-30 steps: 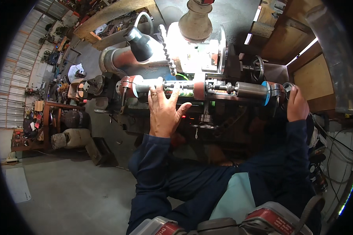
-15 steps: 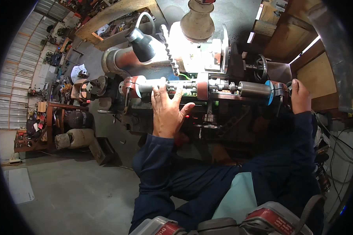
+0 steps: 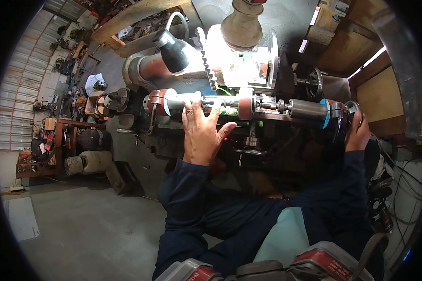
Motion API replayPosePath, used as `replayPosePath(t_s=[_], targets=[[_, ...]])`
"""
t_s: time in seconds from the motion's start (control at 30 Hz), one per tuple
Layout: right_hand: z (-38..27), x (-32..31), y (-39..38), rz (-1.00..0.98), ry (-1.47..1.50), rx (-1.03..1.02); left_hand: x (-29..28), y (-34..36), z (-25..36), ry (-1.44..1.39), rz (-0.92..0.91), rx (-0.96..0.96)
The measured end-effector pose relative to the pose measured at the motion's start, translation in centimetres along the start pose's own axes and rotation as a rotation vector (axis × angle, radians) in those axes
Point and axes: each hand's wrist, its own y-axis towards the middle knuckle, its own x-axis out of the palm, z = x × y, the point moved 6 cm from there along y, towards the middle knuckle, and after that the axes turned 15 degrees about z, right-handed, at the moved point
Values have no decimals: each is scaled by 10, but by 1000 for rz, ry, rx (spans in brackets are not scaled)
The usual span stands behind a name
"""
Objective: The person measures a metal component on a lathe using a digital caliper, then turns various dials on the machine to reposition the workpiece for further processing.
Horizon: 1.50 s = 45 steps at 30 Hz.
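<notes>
My left hand (image 3: 200,133) lies over the left part of a long metal shaft assembly (image 3: 227,102) on a machine, its fingers stretched out and thumb spread. Beside those fingers is a red-brown clamp collar (image 3: 163,100). A similar red-brown block (image 3: 245,104) sits mid-assembly, to the right of my left hand. Farther right come a smooth steel cylinder (image 3: 306,108) and a thin blue disc (image 3: 325,113). At the right end my right hand (image 3: 357,133) has its fingers curled at the rim of a small metal handwheel (image 3: 352,107).
Behind the assembly, a dark lamp (image 3: 173,52) lights the machine brightly. A pale rounded housing (image 3: 241,28) rises at the back. A larger handwheel (image 3: 315,82) stands at back right, and a crank handle (image 3: 240,159) hangs below. Shelves of parts line the left wall.
My right hand has shifted down slightly, and more of the handwheel rim shows above it. My left hand keeps its place on the assembly; the whole view has shifted a little.
</notes>
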Motion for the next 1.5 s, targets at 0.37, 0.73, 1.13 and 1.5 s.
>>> replayPosePath(t_s=[0.37,0.73,1.13,1.5], targets=[[18,-10,-31,218,179,6,-6,16,-9,-27,100,-8],[-184,8,-53,-16,420,-412,-13,34,-161,-246,408,-324],[-350,161,-66,-462,39,-644,-10,42,-166,-238,494,-311],[-366,148,-91,-459,362,-777,-4,46,-164,-229,433,-325]])
